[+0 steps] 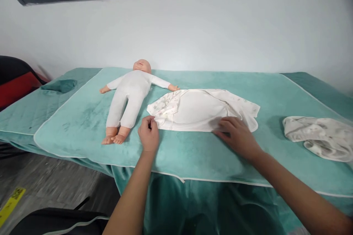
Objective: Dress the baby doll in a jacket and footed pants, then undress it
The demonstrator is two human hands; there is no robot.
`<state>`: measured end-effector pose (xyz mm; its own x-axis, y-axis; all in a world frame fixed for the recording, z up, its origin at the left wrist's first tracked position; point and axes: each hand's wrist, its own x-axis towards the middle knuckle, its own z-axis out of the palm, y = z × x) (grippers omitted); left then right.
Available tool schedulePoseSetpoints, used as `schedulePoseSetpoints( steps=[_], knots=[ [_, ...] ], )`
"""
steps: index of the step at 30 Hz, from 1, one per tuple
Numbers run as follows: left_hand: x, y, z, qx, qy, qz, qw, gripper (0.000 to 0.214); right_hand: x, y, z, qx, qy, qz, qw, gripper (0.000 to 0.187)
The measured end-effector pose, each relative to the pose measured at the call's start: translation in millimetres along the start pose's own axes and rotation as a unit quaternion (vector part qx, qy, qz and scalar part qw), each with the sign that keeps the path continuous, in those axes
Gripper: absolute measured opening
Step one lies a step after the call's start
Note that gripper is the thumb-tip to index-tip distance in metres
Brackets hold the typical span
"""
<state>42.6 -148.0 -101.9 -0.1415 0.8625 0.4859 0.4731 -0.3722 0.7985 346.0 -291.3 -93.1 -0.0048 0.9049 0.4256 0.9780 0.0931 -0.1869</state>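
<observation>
on the green-covered bed [179, 156], a small white garment [198, 108] is laid out in front of the person, its plain inner face turned up and its printed parts spread to the sides. it seems to be kept flat and open there so that both lower corners can be reached. by the left hand [149, 134], the near left corner is met with thumb and forefinger curled in; whether any cloth is clamped between them cannot be told. the right hand [237, 134] is laid over the near edge towards the other side, its thumb and fingers apart. the cloth is probably steadied by this spread of the arms. a doll [131, 88] is set on its back to the left, perhaps to leave working room; by one of its outstretched arms the garment's far edge is nearly or just touched.

part of the garment's right side is hidden under the right hand, whose fingers are blurred. at the right, a crumpled cloth [317, 132] is cut off by the picture's edge, and its shape cannot be made out. the top of the doll's head is lost to the viewing angle.
</observation>
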Motion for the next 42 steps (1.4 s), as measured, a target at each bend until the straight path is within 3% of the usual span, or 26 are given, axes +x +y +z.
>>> schedulePoseSetpoints(
  steps=[3, 6, 11, 15, 18, 21, 23, 26, 29, 33, 42],
  knots=[
    [0.2, 0.2, 0.3, 0.000, -0.002, -0.005, 1.000, 0.016, -13.9, 36.3, -14.5, -0.017, -0.021, -0.024, 0.999, 0.026],
    [0.8, 1.3, -0.2, 0.001, -0.006, -0.007, 1.000, 0.015, -17.9, 53.4, -19.6, -0.024, -0.048, -0.077, 0.996, 0.023],
    [1.4, 3.9, -1.8, 0.004, -0.013, -0.001, 1.000, 0.015, -18.5, 57.1, -21.7, -0.063, -0.079, -0.084, 0.991, 0.024],
    [1.6, 5.3, -2.3, 0.000, -0.011, -0.003, 1.000, 0.016, -20.2, 54.3, -31.4, 0.002, -0.095, -0.053, 0.994, 0.025],
    [2.1, 5.4, -2.2, 0.003, -0.013, -0.003, 1.000, 0.016, -14.1, 57.6, -39.3, 0.081, -0.101, 0.011, 0.992, 0.025],
    [2.6, 4.2, -1.8, 0.003, -0.015, -0.004, 1.000, 0.016, 0.1, 76.6, -45.0, 0.079, -0.004, 0.181, 0.980, 0.025],
    [2.8, 2.8, -1.3, 0.005, -0.014, -0.004, 1.000, 0.016, 9.9, 96.8, -47.3, 0.020, 0.020, 0.308, 0.951, 0.034],
    [3.0, 1.0, -0.7, 0.013, -0.013, 0.001, 1.000, 0.016, 19.1, 126.7, -46.6, -0.053, -0.081, 0.428, 0.899, 0.057],
    [3.1, 0.4, -0.3, 0.018, -0.016, 0.008, 1.000, 0.017, 22.4, 145.9, -41.7, -0.021, -0.103, 0.424, 0.900, 0.053],
    [2.7, 1.1, -0.6, 0.025, -0.017, 0.008, 1.000, 0.017, 26.4, 157.5, -40.4, 0.005, -0.033, 0.401, 0.916, 0.037],
    [2.5, 0.2, 0.1, 0.019, -0.017, 0.007, 1.000, 0.016, 45.4, 176.4, -49.4, -0.032, 0.053, 0.384, 0.921, 0.035]
  ],
)
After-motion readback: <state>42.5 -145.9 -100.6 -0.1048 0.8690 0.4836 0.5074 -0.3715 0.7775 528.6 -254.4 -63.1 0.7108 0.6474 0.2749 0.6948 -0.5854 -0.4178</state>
